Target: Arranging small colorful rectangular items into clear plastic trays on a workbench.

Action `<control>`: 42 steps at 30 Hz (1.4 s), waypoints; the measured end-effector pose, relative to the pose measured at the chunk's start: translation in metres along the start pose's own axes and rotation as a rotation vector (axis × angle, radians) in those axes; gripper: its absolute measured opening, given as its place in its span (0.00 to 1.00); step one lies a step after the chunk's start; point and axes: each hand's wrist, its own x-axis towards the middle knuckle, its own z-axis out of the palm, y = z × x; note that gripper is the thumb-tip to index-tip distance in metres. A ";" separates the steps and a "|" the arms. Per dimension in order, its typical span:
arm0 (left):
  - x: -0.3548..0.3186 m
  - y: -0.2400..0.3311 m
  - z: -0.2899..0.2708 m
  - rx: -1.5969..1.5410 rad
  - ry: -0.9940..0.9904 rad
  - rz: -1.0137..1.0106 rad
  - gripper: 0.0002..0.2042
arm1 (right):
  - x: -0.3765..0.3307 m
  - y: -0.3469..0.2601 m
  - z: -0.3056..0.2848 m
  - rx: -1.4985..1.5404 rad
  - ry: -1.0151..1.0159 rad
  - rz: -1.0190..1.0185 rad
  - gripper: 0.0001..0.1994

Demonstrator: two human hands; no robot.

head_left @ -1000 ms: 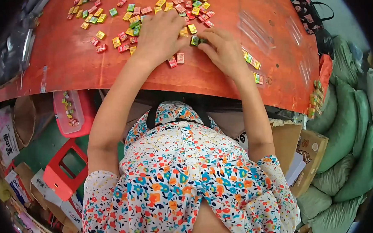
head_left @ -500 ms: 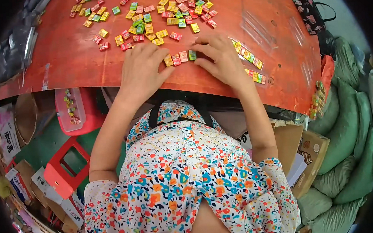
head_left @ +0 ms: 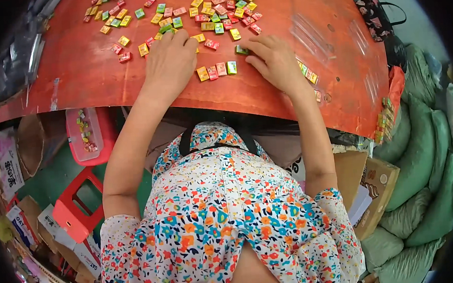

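Observation:
A short row of small boxes stands in front of me: a yellow box [head_left: 202, 74], a red box [head_left: 212, 73], a pink box [head_left: 221, 69] and a green-and-white box [head_left: 232, 67]. My right hand [head_left: 276, 63] is just beyond its right end, with a small green box [head_left: 241, 50] at its thumb and forefinger. My left hand [head_left: 171, 64] reaches over the near edge of the loose boxes [head_left: 208, 11]. Its fingers are bent down close together; the thumb and whatever lies under the fingertips are hidden.
Rows of boxes [head_left: 308, 73] lie right of my right hand, partly covered by it. Clear plastic strips [head_left: 311, 38] lie on the red table [head_left: 114, 86]. A black patterned bag [head_left: 374, 15] is at the right edge. Below stand a red stool [head_left: 80, 207] and a plastic tub [head_left: 88, 134].
Both hands have left the row of boxes. My left hand moved away and up to the loose boxes. My right hand moved slightly right and away, now with another green box.

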 end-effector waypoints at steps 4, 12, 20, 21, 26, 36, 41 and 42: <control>0.001 -0.001 0.000 -0.020 0.027 0.040 0.05 | 0.005 -0.001 0.004 -0.011 0.015 0.002 0.14; -0.027 0.006 -0.017 -0.099 0.022 -0.047 0.13 | -0.011 -0.017 0.006 0.030 0.054 0.023 0.12; -0.004 -0.011 -0.010 -0.037 -0.127 0.147 0.11 | -0.008 -0.024 0.004 -0.011 -0.023 0.000 0.16; -0.003 -0.013 -0.010 -0.038 -0.127 0.147 0.11 | -0.009 -0.023 0.004 -0.012 -0.024 0.000 0.16; -0.012 -0.004 -0.033 -0.252 -0.060 0.058 0.06 | -0.010 -0.022 0.003 0.081 -0.012 -0.032 0.19; -0.041 0.013 -0.024 -0.338 -0.091 -0.028 0.11 | 0.006 -0.015 0.004 0.072 0.040 -0.066 0.17; -0.041 0.018 -0.024 -0.419 -0.084 -0.072 0.15 | 0.037 0.013 0.018 0.050 0.116 -0.061 0.16; -0.042 0.018 -0.023 -0.431 -0.094 -0.096 0.16 | 0.041 0.014 0.021 0.028 0.124 -0.089 0.15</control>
